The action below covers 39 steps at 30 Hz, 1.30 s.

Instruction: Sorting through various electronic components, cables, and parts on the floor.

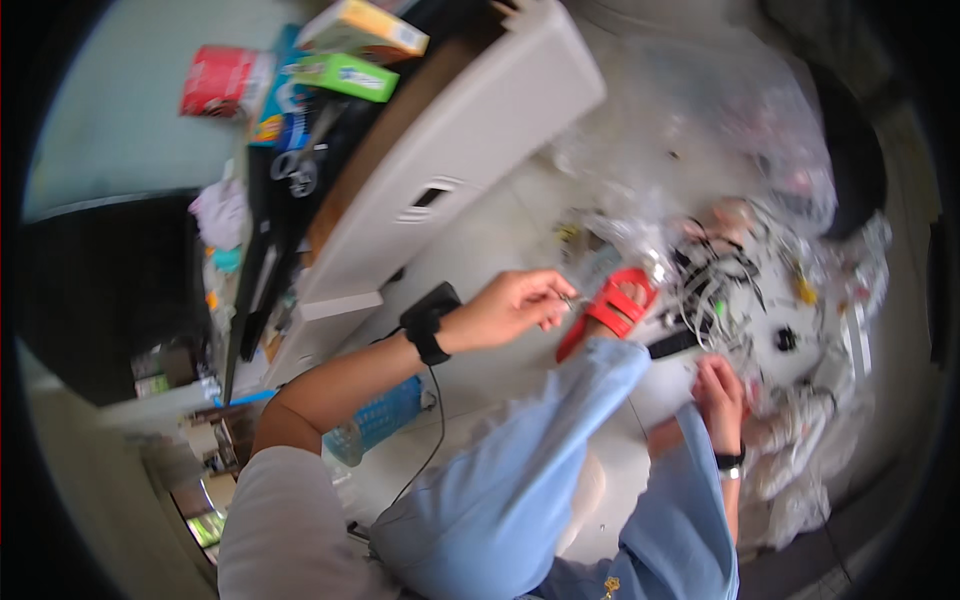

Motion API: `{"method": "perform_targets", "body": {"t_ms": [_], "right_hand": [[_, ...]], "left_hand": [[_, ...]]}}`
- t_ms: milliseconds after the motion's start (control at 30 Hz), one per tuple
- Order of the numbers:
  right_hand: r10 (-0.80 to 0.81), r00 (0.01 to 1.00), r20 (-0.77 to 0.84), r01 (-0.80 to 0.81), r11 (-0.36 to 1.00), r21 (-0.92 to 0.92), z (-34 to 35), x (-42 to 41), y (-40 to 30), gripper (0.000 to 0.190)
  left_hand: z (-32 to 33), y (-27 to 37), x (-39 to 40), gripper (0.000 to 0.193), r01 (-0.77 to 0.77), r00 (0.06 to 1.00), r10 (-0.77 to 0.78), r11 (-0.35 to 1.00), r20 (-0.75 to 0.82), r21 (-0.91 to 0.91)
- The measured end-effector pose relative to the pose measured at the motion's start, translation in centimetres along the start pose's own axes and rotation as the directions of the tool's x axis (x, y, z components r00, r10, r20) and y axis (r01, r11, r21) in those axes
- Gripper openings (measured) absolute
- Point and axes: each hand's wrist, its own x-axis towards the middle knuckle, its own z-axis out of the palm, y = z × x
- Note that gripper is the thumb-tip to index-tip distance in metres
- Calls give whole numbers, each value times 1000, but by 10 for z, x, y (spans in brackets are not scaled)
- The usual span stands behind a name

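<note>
My left hand (529,301) is raised over the tiled floor, its thumb and fingertips pinched on a small metallic object (568,301), too blurred to name. Just right of it is my foot in a red strapped sandal (621,304). Bent fingers show on my right hand (718,390), low beside my other knee; whether it holds anything cannot be told. Beyond the sandal lies a tangle of black and white cables (709,289), with a dark bar-shaped object (673,344) near it. A small black object (786,339) rests to the right of the cables.
Clear plastic bags (780,142) spread over the floor at the upper right, and more plastic bags (802,450) lie at the lower right. A white cabinet panel (450,165) stands at the left, with boxes (360,75) above it. A blue cylindrical container (386,412) lies below my left forearm.
</note>
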Motion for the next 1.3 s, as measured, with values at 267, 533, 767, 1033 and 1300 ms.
{"method": "perform_targets", "body": {"t_ms": [267,533,767,1033,1300], "right_hand": [[-30,990,138,39,998,-59,30,28,-14,14],[-59,997,-45,55,995,-84,7,30,19,15],[91,963,-255,-42,981,192,-4,50,18,24],[69,989,-127,-80,993,-84,22,72,21,22],[-149,980,134,198,816,-542,86,104,33,25]], "left_hand": [[101,-59,104,15,364,820,-222,913,528,-182],[117,-87,117,17,558,775,-300,738,556,-380],[66,-100,114,51,-195,930,367,498,-2,845],[8,-124,84,30,343,937,-169,280,-306,896],[4,-93,55,21,-56,987,162,420,-14,906]]}}
